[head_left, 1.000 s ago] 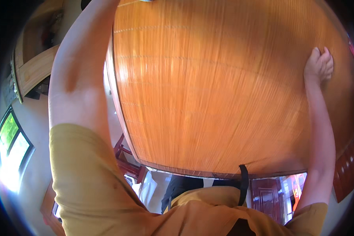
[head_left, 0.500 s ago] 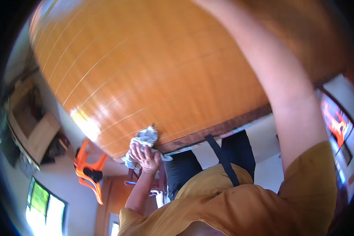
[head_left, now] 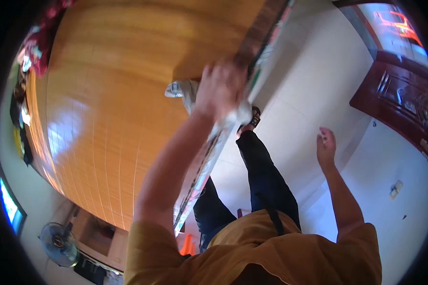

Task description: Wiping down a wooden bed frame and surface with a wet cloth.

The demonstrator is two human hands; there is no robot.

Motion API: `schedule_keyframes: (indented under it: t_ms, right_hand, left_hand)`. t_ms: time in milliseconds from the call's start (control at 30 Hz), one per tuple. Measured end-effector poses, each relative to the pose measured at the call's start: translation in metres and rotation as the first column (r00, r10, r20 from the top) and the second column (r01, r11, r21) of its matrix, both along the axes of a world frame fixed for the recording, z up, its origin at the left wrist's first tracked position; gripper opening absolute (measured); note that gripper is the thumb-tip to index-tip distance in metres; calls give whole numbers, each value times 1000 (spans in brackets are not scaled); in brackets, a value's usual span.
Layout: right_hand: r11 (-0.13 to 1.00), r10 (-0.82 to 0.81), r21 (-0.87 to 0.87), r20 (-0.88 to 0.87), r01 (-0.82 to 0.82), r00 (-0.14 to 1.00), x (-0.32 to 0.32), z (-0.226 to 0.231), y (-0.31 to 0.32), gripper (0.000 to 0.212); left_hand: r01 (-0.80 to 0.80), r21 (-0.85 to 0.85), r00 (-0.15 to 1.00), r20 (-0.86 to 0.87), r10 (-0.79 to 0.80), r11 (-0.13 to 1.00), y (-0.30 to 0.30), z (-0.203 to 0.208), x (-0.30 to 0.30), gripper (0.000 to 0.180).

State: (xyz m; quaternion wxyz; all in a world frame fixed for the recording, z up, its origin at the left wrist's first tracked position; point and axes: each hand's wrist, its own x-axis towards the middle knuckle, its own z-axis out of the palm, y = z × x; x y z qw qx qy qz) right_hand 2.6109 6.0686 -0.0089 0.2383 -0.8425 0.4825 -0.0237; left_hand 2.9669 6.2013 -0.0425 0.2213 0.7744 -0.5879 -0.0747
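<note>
My left hand [head_left: 222,90], smeared by motion, presses on a pale rag [head_left: 183,89] near the right-hand edge of a glossy orange-brown wooden surface [head_left: 104,118]. The rag sticks out on both sides of the hand, and part of it hangs over the edge. The fingers close over the cloth, though their tips are hard to make out. Away from the wood, above the pale floor, my right hand [head_left: 326,145] is held in the air with its fingers loosely bent and apart. Nothing shows in it.
A worn, dark strip with peeling edging [head_left: 271,35] borders the wood beside my legs. Dark red carved panelling [head_left: 399,97] stands at the right. At lower left are a fan [head_left: 59,244] and an open wooden cabinet [head_left: 94,232]. Reddish cloth [head_left: 40,50] lies at the far left.
The view has turned. My left hand has moved with the rag to another part of the edge. My right arm, earlier stretched over the wood, is now out to the right, above the floor.
</note>
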Motion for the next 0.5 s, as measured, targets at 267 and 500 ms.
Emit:
schedule_keyframes:
  t_ms: [267, 500]
  right_hand:
    - [847, -297, 442, -64, 294, 953, -91, -17, -13, 16]
    - [768, -243, 615, 23, 178, 970, -35, -15, -37, 20]
  left_hand:
    - [-278, -65, 948, 145, 284, 959, -126, -20, 57, 14]
    - [-279, -21, 952, 125, 279, 960, -126, -17, 66, 17]
